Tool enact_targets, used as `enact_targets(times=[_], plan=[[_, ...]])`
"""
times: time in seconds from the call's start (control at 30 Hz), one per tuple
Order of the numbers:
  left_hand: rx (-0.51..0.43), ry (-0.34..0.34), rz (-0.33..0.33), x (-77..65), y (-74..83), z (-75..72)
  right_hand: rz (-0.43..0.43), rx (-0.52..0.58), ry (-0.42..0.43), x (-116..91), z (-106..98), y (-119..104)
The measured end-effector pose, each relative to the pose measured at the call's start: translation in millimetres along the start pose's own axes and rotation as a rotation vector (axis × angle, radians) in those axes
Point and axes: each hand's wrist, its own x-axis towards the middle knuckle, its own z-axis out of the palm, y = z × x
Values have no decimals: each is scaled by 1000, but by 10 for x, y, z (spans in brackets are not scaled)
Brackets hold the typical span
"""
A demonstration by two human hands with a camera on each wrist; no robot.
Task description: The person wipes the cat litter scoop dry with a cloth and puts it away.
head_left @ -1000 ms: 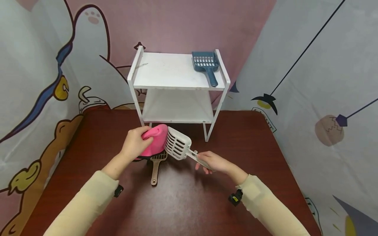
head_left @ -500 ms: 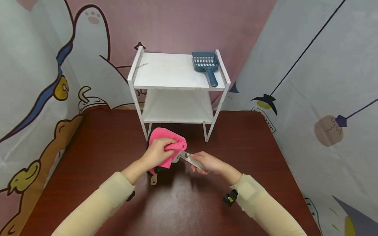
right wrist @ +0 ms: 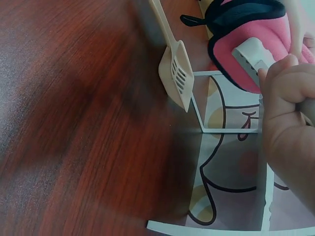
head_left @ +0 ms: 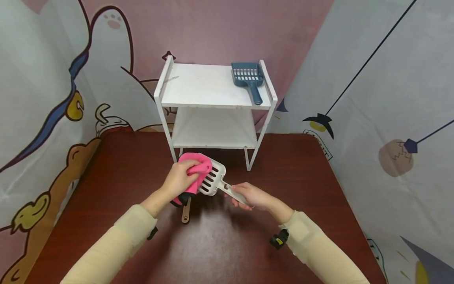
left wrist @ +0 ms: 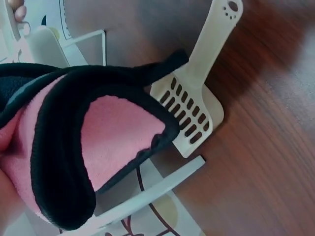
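Note:
My left hand (head_left: 180,179) grips a pink cloth (head_left: 198,169) with black edging, folded over the left part of a white slotted litter scoop (head_left: 213,182). The cloth lies against the scoop's head. By its handle, my right hand (head_left: 248,196) holds this white scoop above the table. Below the cloth, a beige litter scoop (left wrist: 189,105) lies on the table; in the head view only its handle (head_left: 186,213) shows. In the right wrist view the cloth (right wrist: 236,44) stands close behind the scoop held in my right hand (right wrist: 290,98).
A white two-tier rack (head_left: 214,106) stands at the back of the brown table (head_left: 227,244). On its top shelf, at the right, lies a dark blue litter scoop (head_left: 250,79). Printed fabric walls (head_left: 372,98) enclose the table.
My left hand moved the cloth right across the white scoop's head, covering most of it, then back left, so its slots show again. My right hand stays nearly in place.

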Motion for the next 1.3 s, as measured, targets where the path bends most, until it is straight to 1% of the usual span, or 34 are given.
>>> enact_targets(times=[0.13, 0.33, 0.43, 0.57, 0.67, 0.73, 0.83, 0.9, 0.97, 1.03, 1.1, 1.23, 1.3], plan=[[5, 34, -31, 22, -80, -31, -9, 3, -2, -33, -24, 9], [-18, 69, -142, 11, -236, -94, 1, 29, 3, -74, -70, 45], [-47, 64, -203, -19, -298, -130, 11, 38, 15, -94, -91, 66], [-122, 38, -258, -61, -306, -195, 19, 62, 27, -115, -115, 83], [-216, 4, -258, -88, -254, -235, 17, 134, 18, -116, -118, 94], [-285, -41, -236, -104, -213, -235, 10, 193, 5, -107, -111, 103], [-380, -137, -186, -121, -128, -195, 2, 267, -21, -82, -83, 114], [-420, -202, -144, -129, -74, -147, 8, 293, -33, -61, -58, 119], [-427, -239, -110, -130, -26, -96, 22, 308, -34, -44, -34, 122], [-417, -245, -95, -131, 4, -59, 38, 313, -26, -36, -17, 122], [-402, -227, -97, -131, 24, -40, 47, 319, -16, -38, -10, 122], [-366, -159, -120, -130, 28, -62, 43, 321, -17, -63, -14, 109], [-344, -122, -134, -127, -2, -83, 40, 322, -24, -78, -20, 102]])
